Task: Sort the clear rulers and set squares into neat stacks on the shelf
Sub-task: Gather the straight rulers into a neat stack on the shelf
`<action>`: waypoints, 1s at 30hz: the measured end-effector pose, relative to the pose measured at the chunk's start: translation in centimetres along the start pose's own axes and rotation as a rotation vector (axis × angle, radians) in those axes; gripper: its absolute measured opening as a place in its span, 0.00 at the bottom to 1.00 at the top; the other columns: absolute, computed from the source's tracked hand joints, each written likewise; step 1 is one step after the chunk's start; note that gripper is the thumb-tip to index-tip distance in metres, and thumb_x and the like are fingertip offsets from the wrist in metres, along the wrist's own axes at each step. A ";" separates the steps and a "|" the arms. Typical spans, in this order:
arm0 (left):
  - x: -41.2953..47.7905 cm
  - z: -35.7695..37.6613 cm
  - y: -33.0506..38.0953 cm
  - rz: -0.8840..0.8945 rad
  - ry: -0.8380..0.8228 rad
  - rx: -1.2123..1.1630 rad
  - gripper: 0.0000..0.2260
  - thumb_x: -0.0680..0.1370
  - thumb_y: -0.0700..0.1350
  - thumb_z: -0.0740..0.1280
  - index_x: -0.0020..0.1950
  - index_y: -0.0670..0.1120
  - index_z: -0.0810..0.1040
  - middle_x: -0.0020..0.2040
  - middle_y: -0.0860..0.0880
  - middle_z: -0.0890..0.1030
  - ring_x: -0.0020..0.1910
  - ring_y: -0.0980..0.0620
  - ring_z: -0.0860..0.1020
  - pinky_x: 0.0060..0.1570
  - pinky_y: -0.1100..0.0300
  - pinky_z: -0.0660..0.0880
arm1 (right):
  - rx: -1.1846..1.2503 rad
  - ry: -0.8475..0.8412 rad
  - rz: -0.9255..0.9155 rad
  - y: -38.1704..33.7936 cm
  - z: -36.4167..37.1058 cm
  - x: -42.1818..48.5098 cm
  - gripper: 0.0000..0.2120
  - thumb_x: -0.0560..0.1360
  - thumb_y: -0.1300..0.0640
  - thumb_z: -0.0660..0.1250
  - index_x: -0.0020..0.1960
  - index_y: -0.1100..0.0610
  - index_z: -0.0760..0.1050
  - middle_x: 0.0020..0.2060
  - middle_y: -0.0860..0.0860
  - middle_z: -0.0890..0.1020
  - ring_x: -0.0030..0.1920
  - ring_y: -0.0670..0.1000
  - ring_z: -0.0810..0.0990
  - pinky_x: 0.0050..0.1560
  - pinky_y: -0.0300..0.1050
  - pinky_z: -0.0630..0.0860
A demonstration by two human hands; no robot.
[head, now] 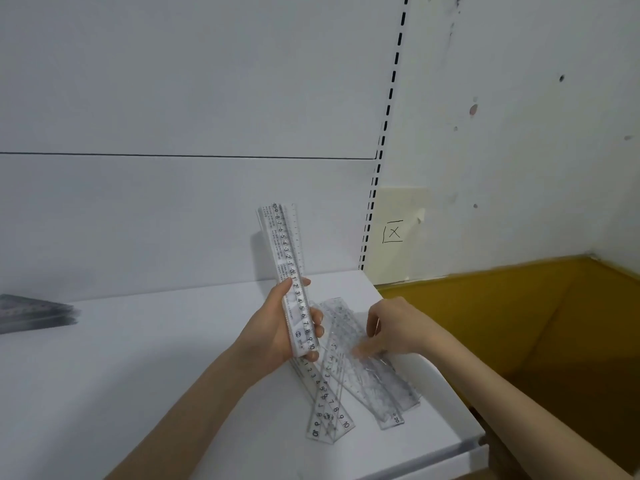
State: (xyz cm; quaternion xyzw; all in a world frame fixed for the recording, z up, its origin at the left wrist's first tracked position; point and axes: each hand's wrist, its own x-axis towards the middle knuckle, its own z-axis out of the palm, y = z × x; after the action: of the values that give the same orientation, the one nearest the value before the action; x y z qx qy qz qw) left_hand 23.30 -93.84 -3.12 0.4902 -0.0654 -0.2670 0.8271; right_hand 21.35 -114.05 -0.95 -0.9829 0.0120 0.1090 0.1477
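Observation:
My left hand [277, 327] grips a small bundle of clear rulers [285, 247] by its lower end and holds it almost upright above the white shelf [156, 358]. To its right a loose pile of clear rulers [377, 382] lies crisscrossed on the shelf near the right edge. My right hand [391, 327] reaches down onto that pile, its blurred fingertips touching the top rulers. At the far left of the shelf lies a flat stack of clear set squares [34, 315], blurred.
The shelf ends at its right edge [450, 375], beyond which a yellow-brown floor [519, 323] drops away. A white back panel [173, 220] rises behind the shelf, with a slotted upright [372, 202] at its right end. Bare shelf surface lies between the set squares and my hands.

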 end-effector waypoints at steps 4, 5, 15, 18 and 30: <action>0.0 -0.1 -0.3 -0.010 0.006 0.005 0.14 0.79 0.58 0.54 0.55 0.52 0.72 0.36 0.42 0.75 0.32 0.46 0.73 0.32 0.57 0.68 | 0.105 0.022 0.014 0.9 -0.2 0.1 0.13 0.63 0.46 0.79 0.38 0.53 0.80 0.36 0.48 0.83 0.40 0.49 0.82 0.44 0.44 0.80; 0.1 -0.1 -0.4 -0.010 0.005 0.006 0.14 0.79 0.58 0.55 0.55 0.52 0.72 0.36 0.42 0.74 0.32 0.46 0.73 0.32 0.57 0.68 | 0.172 0.030 0.019 1.3 -0.2 0.1 0.12 0.64 0.48 0.79 0.37 0.53 0.80 0.34 0.49 0.84 0.38 0.47 0.82 0.41 0.42 0.79; 0.3 -0.1 -0.2 -0.014 0.032 -0.004 0.19 0.79 0.63 0.51 0.53 0.50 0.71 0.34 0.42 0.74 0.33 0.45 0.73 0.32 0.57 0.68 | 0.867 0.133 -0.022 1.9 -2.6 -1.9 0.08 0.68 0.54 0.76 0.38 0.58 0.81 0.32 0.51 0.84 0.30 0.43 0.76 0.28 0.35 0.68; 0.3 0.0 -0.2 -0.011 0.023 0.004 0.20 0.78 0.64 0.51 0.54 0.50 0.72 0.35 0.42 0.74 0.33 0.45 0.73 0.32 0.56 0.69 | 0.989 0.137 -0.112 0.7 -3.7 -2.2 0.06 0.69 0.57 0.75 0.39 0.59 0.81 0.34 0.54 0.84 0.31 0.45 0.78 0.28 0.36 0.69; -0.3 0.9 -0.1 -0.007 -0.097 0.039 0.25 0.78 0.65 0.52 0.54 0.48 0.78 0.40 0.43 0.77 0.34 0.45 0.75 0.29 0.57 0.71 | 1.064 0.136 -0.299 -3.1 -4.5 -1.3 0.03 0.73 0.65 0.70 0.46 0.64 0.80 0.33 0.54 0.83 0.33 0.48 0.81 0.40 0.39 0.81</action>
State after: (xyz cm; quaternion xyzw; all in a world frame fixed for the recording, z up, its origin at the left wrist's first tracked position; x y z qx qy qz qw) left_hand 22.66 -94.37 -2.72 0.4929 -0.1091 -0.2921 0.8123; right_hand 21.24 -112.38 4.46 -0.7687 -0.0646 0.0023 0.6364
